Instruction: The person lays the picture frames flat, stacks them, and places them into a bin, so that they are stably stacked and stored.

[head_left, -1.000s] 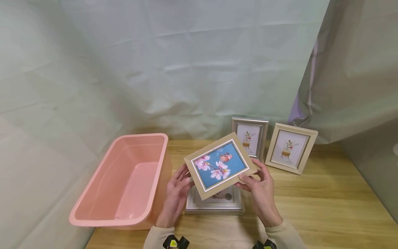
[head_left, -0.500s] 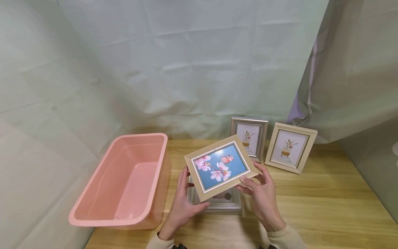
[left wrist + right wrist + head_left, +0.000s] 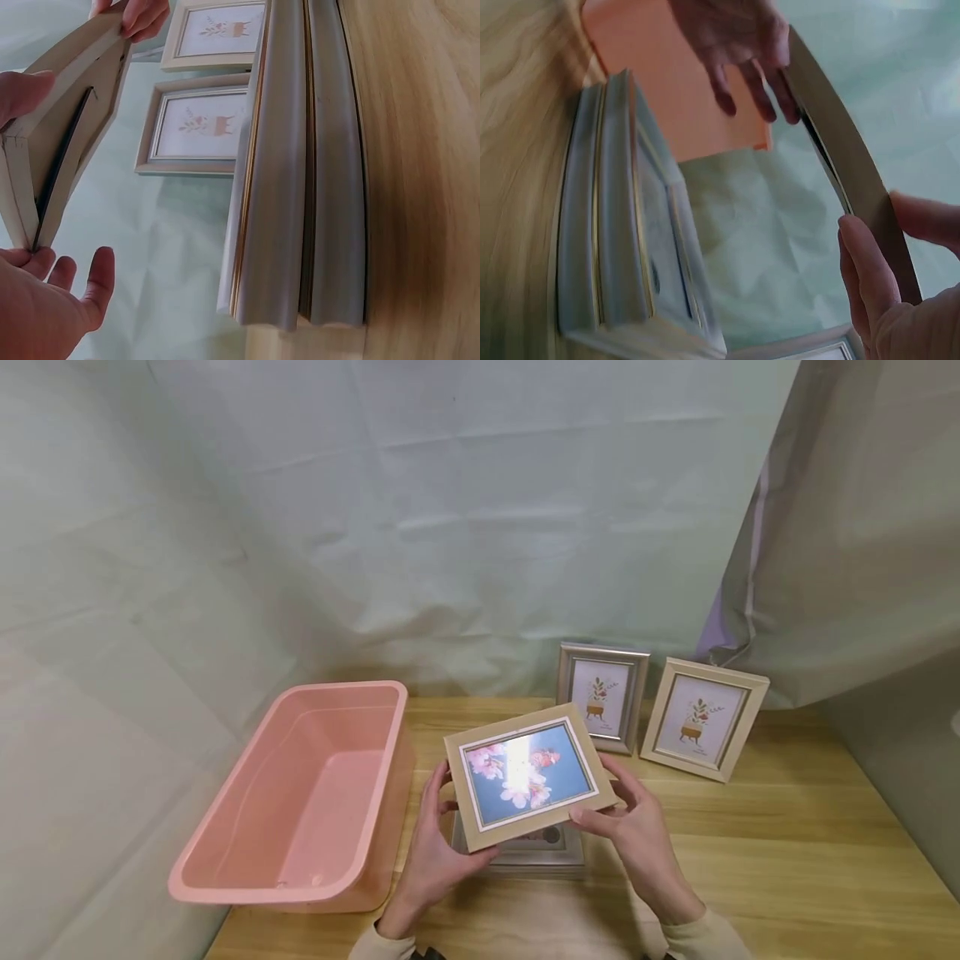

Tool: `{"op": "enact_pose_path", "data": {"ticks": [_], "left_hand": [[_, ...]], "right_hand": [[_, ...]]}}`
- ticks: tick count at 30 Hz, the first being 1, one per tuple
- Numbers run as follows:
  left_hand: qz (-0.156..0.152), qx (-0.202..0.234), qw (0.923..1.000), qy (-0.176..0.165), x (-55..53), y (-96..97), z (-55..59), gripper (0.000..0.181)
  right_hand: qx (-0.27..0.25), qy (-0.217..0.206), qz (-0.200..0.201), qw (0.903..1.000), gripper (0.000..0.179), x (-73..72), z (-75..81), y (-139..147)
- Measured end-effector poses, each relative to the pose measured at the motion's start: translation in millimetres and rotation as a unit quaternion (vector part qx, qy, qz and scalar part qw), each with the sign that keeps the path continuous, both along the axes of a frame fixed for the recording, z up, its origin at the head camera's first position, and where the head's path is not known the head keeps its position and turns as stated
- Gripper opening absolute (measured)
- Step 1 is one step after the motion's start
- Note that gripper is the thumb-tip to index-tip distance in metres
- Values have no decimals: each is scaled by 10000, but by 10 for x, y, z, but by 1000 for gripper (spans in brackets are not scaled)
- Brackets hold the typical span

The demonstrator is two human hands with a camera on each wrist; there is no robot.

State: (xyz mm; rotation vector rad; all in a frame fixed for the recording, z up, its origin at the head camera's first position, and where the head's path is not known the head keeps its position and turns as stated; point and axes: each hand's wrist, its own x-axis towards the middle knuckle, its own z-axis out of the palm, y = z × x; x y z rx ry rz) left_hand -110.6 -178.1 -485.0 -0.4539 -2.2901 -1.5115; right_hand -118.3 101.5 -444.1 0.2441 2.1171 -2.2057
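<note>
My left hand (image 3: pixel 433 856) and right hand (image 3: pixel 636 835) hold a beige picture frame (image 3: pixel 558 785) between them, tilted in the air. It shows pink blossoms and a butterfly on blue, with a bright glare across the glass. The left hand grips its left end, thumb on the front lower edge and fingers behind. At the right end, the right hand pinches the border between thumb and fingers. In the left wrist view the back of the held frame (image 3: pixel 64 127) shows a dark slanting strip. Beneath it lies a stack of silver picture frames (image 3: pixel 536 860), partly covered.
A pink plastic tub (image 3: pixel 388 777) stands left of the hands. Two frames with potted-plant prints stand behind on the right, one silver (image 3: pixel 636 702) and one cream (image 3: pixel 738 727). The wooden table (image 3: pixel 810 827) meets pale cloth (image 3: pixel 480 560) at the back.
The left hand has shifted its grip, bringing its thumb to the lower front edge. The held frame has tipped back flatter and turned slightly clockwise, with glare spreading over its glass.
</note>
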Motion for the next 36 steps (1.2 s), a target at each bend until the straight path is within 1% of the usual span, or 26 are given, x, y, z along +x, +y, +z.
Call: {"op": "enact_pose_path", "data": {"ticks": [1,3,7,10,12,16,20,21,24,27,31,36], "left_hand": [[9,-39,10000,-18,3,-6,-5,137],[43,-113,9998,-160,13,-19,-9,136],[198,-305,9974,-629,30,-48,-9,135],[284,-482,9943,-908,29,-63,-16,136],[313,-619,9925,-1005,18,-71,-29,137],[294,-735,9889,-1260,-10,-91,-73,139],[234,-767,9850,-1529,-27,-117,-129,140],[218,-802,9839,-1581,-31,-123,-145,140],[170,-960,9791,-1783,-54,-147,-109,139],[141,-1127,9749,-1916,-78,-161,-77,139],[122,-1233,9732,-1935,-85,-176,-110,140],[69,-1297,9712,-1998,-92,-197,-157,142]], "right_hand": [[112,7,54,9999,93,4,-9,14],[289,42,147,9995,94,11,-32,41],[541,144,281,9980,95,39,-86,68],[760,252,264,9964,96,66,-141,59],[917,362,223,9949,96,81,-179,42],[1327,602,109,9893,91,125,-237,8],[1843,736,13,9801,89,173,-299,-17],[1930,735,4,9784,89,184,-314,-20],[2104,636,19,9755,89,190,-294,-30],[2175,482,50,9749,88,184,-283,-38],[2271,323,119,9733,88,185,-342,-46],[2329,312,163,9719,88,188,-414,-58]]}}
